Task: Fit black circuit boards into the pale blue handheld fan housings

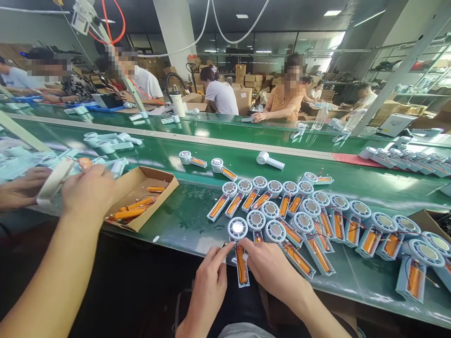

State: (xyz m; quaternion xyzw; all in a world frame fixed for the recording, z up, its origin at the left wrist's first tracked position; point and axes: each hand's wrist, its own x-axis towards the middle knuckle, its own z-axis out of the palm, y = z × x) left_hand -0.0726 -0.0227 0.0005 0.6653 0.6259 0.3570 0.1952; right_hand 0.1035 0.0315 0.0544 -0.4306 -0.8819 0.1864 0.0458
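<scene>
A light blue handheld fan (237, 228) with its handle casing uncovered is held at the bench's front edge, its round head away from me. Inside the handle lies an orange battery with thin wires. My left hand (209, 284) grips the fan's left side, index fingertip at the neck where the wires are. From the right, my right hand (273, 267) closes on the same fan, fingers bent over the top of the handle. What the fingertips pinch there is hidden. Close to my right hand are several similar uncovered fans (275, 231) with orange batteries.
At left, a co-worker's hands (86, 188) hold a white part and an orange battery beside a cardboard tray (165, 197) of batteries. Pale blue casings (21, 162) are piled there. Fans lie on the green conveyor belt (165, 150). Several people work across the line.
</scene>
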